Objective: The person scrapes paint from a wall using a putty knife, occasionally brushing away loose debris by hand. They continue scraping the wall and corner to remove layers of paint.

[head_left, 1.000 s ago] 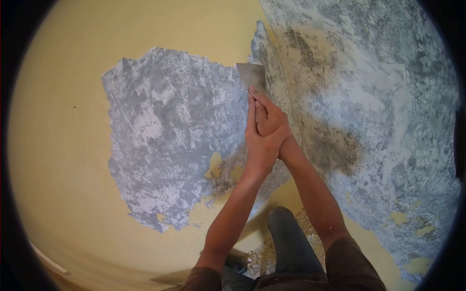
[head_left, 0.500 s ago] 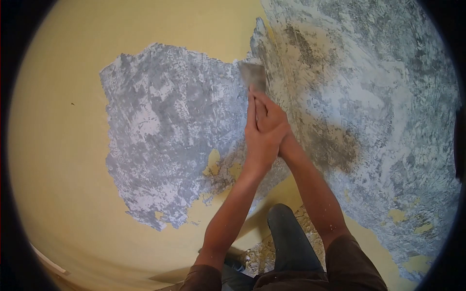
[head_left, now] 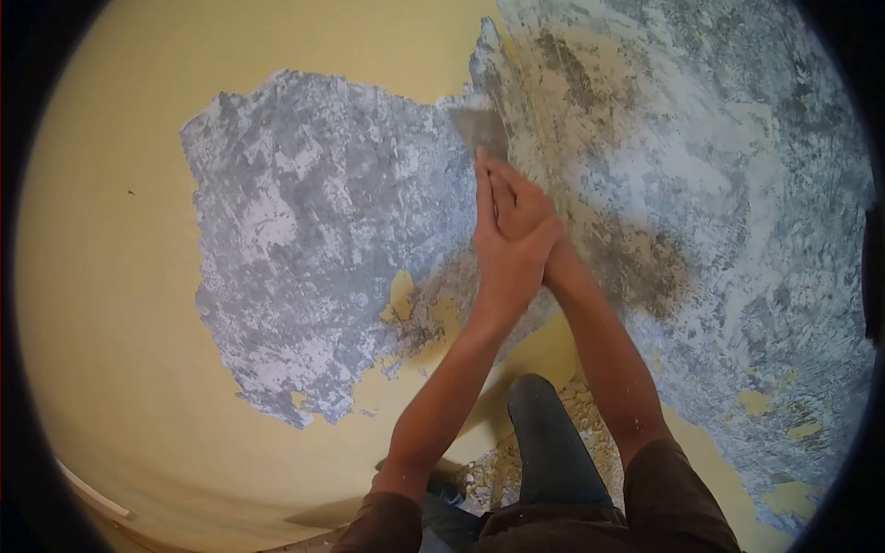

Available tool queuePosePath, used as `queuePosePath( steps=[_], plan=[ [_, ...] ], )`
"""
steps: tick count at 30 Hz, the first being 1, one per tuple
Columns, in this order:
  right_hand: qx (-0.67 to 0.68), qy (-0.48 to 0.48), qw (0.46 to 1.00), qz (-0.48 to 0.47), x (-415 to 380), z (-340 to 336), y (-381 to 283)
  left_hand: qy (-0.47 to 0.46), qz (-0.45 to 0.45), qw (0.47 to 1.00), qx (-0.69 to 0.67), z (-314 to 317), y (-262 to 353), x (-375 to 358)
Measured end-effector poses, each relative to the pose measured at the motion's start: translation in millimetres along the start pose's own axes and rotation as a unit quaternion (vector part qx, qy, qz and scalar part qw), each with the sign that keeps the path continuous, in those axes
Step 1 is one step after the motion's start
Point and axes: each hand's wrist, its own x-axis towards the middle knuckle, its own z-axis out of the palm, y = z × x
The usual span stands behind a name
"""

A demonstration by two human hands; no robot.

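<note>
A scraper with a wide flat metal blade (head_left: 481,130) lies against the wall near the corner, at the upper edge of the bare grey patch (head_left: 313,203). My right hand (head_left: 524,205) is closed around its handle, which the fingers mostly hide. Wrapped over the right hand and wrist, my left hand (head_left: 507,253) has its index finger stretched up toward the base of the blade. Yellow paint (head_left: 111,276) surrounds the grey patch on the left wall.
The right wall (head_left: 719,203) is scraped grey and white with brown stains and small yellow remnants. Paint flakes (head_left: 498,470) litter the floor beside my bent leg (head_left: 553,442). A pale skirting edge (head_left: 97,493) runs at the lower left.
Both hands and the scraper have shifted slightly to the right in the view. The wall patch appears a little higher and further left. The hold on the scraper is unchanged.
</note>
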Motion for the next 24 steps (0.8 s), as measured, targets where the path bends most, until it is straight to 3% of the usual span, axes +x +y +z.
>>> queuePosePath(
  steps=[6, 8, 9, 12, 14, 17, 19, 21, 23, 24],
  plan=[
    [0.003, -0.016, 0.999, 0.045, 20, -1, -8, -0.004, 0.007, 0.999, 0.036, 10, 34, -2],
    [-0.089, -0.01, 0.99, -0.105, 23, -6, 9, -0.032, -0.066, 0.996, -0.048, 11, 47, -3],
    [-0.089, -0.009, 0.99, -0.106, 16, -2, 13, -0.033, -0.065, 0.996, -0.048, 7, 36, -6],
    [-0.025, 0.014, 0.998, -0.048, 10, 6, 10, 0.002, -0.005, 1.0, -0.001, -6, 0, 2],
    [-0.003, 0.029, 0.999, -0.036, 18, 10, 2, -0.042, 0.001, 0.999, -0.001, -16, -1, 20],
    [0.033, 0.03, 0.999, -0.018, 38, 4, -22, -0.055, -0.068, 0.994, -0.06, 10, 64, 16],
    [0.015, 0.018, 1.0, 0.001, 34, 0, -18, -0.054, -0.062, 0.995, -0.065, 13, 65, 9],
    [-0.006, 0.009, 1.0, 0.014, 27, -4, -1, -0.057, -0.051, 0.994, -0.073, 11, 49, 1],
    [-0.064, 0.034, 0.994, -0.084, 11, 2, 33, -0.027, -0.019, 0.999, -0.033, -5, 3, -4],
    [-0.066, 0.035, 0.994, -0.086, 10, 2, 26, -0.028, -0.017, 0.999, -0.035, -4, 3, -2]
  ],
)
